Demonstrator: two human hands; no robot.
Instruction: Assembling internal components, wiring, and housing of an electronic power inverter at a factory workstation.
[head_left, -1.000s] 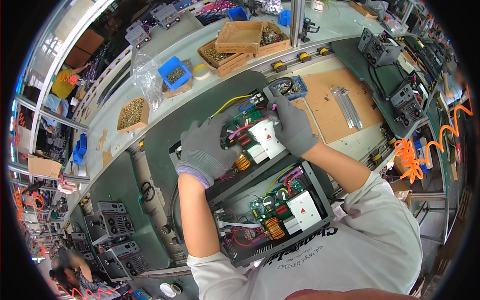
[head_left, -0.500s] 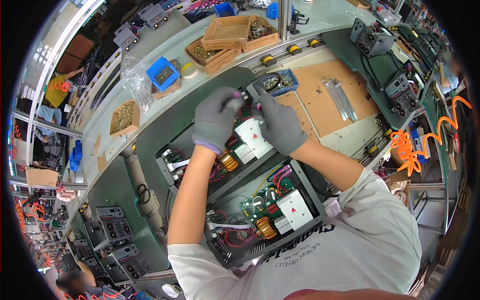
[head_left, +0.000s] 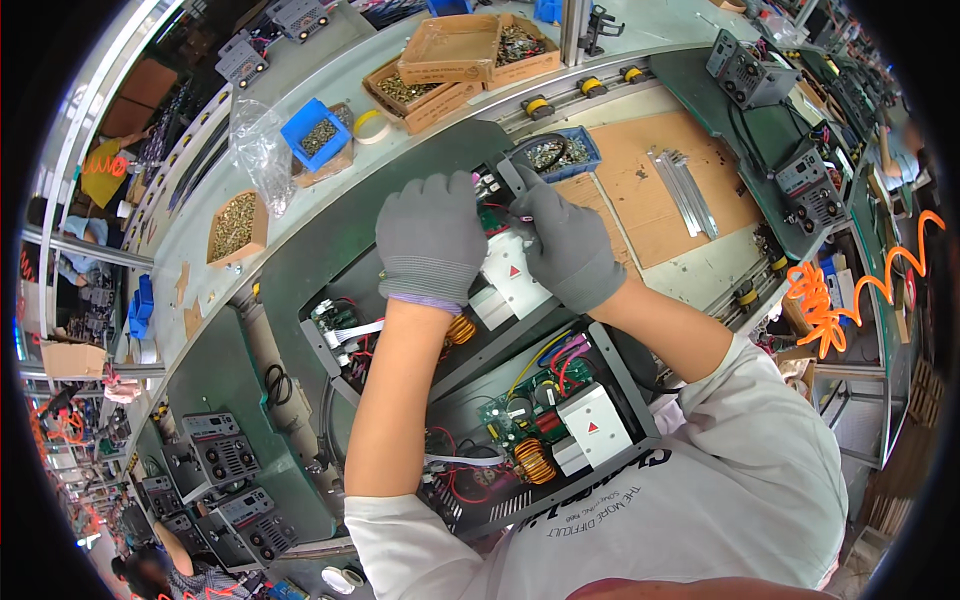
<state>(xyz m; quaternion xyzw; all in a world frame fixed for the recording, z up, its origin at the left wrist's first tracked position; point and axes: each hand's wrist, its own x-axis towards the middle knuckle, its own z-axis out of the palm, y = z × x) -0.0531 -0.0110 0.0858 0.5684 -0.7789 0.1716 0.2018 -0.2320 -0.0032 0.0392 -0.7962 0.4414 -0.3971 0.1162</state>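
Two open grey metal chassis with electronics lie side by side before me. My left hand (head_left: pixel 430 235), in a grey glove, is closed in a fist over the far chassis (head_left: pixel 400 385), beside its end panel (head_left: pixel 511 180). Whatever its fingers hold is hidden. My right hand (head_left: pixel 572 245), gloved too, grips that panel's edge from the right with curled fingers. Below it a white metal plate (head_left: pixel 513 268) with a red triangle and a copper coil, partly behind my left wrist, show inside. The near chassis (head_left: pixel 640 405) holds a similar white plate (head_left: pixel 594 424) and copper coil (head_left: pixel 533 459).
A blue bin of screws (head_left: pixel 570 155) stands just beyond my right hand. Metal strips (head_left: pixel 683 192) lie on cardboard at the right. Cardboard boxes of small parts (head_left: pixel 450 50) and a blue tray (head_left: pixel 316 135) sit farther off. An orange coiled hose (head_left: pixel 825 310) hangs at the right.
My left hand has turned from a blurred reach at the panel to a fist with its back up, slightly left of before. My right hand stays at the panel.
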